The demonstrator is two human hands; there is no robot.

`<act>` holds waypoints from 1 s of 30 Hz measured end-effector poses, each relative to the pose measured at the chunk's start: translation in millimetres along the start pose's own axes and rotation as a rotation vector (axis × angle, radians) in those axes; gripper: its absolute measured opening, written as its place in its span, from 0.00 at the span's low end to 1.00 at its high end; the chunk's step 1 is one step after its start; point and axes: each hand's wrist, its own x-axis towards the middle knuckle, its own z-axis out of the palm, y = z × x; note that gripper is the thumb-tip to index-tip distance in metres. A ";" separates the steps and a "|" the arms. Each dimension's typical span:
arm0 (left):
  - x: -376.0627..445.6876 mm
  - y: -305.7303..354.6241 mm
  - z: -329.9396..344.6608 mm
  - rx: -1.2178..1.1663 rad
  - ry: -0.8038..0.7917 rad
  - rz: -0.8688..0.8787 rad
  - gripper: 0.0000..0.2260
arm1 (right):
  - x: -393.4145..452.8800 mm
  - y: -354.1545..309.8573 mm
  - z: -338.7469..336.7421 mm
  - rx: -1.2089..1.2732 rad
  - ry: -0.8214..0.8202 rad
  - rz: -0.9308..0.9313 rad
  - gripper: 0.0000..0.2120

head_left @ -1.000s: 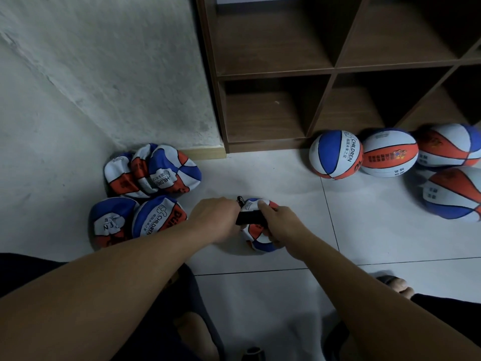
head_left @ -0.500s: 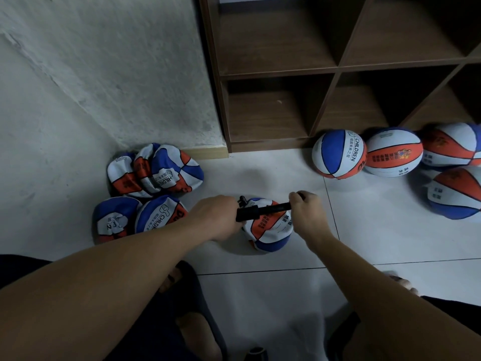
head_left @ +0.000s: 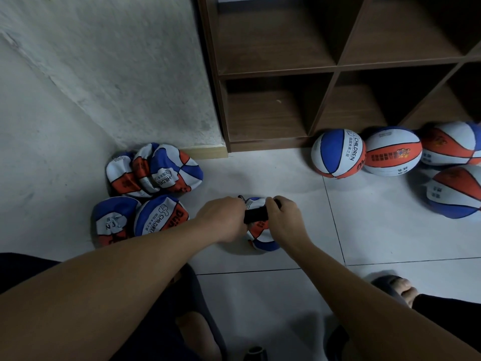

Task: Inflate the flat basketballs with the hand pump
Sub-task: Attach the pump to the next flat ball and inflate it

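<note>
While both hands work at the middle of the head view, the pump (head_left: 256, 215) lies level between them, a short black barrel over a limp ball (head_left: 261, 234) on the floor (head_left: 364, 230). The left hand (head_left: 225, 217) curls round the pump's left end, near the spot where a small dark tip shows at the ball's top; whether the needle is seated in the valve cannot be told. The right hand (head_left: 285, 220) wraps its fingers over the right end, close against the left, so the plunger looks pushed in.

At centre left, by the wall (head_left: 117, 74), four flat balls (head_left: 153, 170) lie in a heap. At the right edge, in front of the shelf (head_left: 273, 69), four round balls (head_left: 338, 153) rest together, which suggests the job is about half done.

Risks from here, as I judge them: the ball is soft and unbraced, so a hard stroke could tip it and bend or pull out the needle. A slanted push would do the same. If the left hand loosens, air may leak at the valve and the strokes would be wasted.
</note>
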 end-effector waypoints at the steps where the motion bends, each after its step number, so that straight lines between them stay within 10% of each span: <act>1: -0.6 -0.4 -1.8 -0.011 0.005 0.003 0.10 | 0.8 0.0 -2.8 -0.009 -0.010 -0.021 0.16; 9: -6.1 -15.3 -19.9 -0.128 0.011 -0.022 0.14 | 18.5 2.4 -64.9 0.296 0.235 -0.113 0.20; 30: 3.4 -3.2 -6.5 -0.009 0.026 0.005 0.08 | 0.2 -1.1 1.0 0.144 -0.042 -0.014 0.22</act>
